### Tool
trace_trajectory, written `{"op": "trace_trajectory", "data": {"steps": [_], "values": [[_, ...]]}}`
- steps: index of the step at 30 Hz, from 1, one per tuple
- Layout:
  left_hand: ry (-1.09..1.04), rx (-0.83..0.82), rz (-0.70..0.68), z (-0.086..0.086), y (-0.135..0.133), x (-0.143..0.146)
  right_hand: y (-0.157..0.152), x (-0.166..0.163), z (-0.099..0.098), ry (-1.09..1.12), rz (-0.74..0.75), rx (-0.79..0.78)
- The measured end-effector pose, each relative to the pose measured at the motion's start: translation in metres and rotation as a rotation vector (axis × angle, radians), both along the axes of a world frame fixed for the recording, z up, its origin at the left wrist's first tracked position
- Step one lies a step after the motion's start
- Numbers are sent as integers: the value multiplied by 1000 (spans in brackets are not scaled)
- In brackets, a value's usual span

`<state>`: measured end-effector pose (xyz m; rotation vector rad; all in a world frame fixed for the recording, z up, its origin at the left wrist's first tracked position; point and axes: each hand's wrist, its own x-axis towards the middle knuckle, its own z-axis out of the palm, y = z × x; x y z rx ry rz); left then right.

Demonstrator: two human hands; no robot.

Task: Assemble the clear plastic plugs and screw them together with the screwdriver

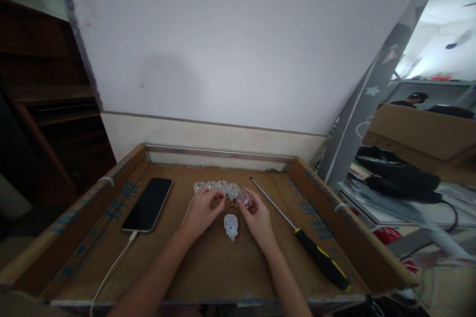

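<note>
We're pinching a clear plug shell (244, 197) in our right hand (257, 219), at the right end of the row of clear shells (216, 186). Our left hand (201, 213) is curling at that row, and honestly we can't tell if it's gripping anything. A white plug cover (231, 225) is lying between our hands, and the screwdriver (320, 255) is sitting off to the right.

Head camera faces forward-down — close above left hand (201, 213), right hand (258, 220).
</note>
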<state>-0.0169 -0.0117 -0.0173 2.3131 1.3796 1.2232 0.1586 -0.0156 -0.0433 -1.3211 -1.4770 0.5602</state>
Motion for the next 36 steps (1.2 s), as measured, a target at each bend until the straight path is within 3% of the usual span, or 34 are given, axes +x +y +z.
{"op": "trace_trajectory", "data": {"steps": [5,18,36], "values": [[18,51,-30,0,-1,4,-2,-3,0,7,67,-34],[114,114,3,1,-2,6,-5,-7,5,-46,75,-34],[52,246,10,-4,2,6,-3,-7,1,-40,62,24]]}}
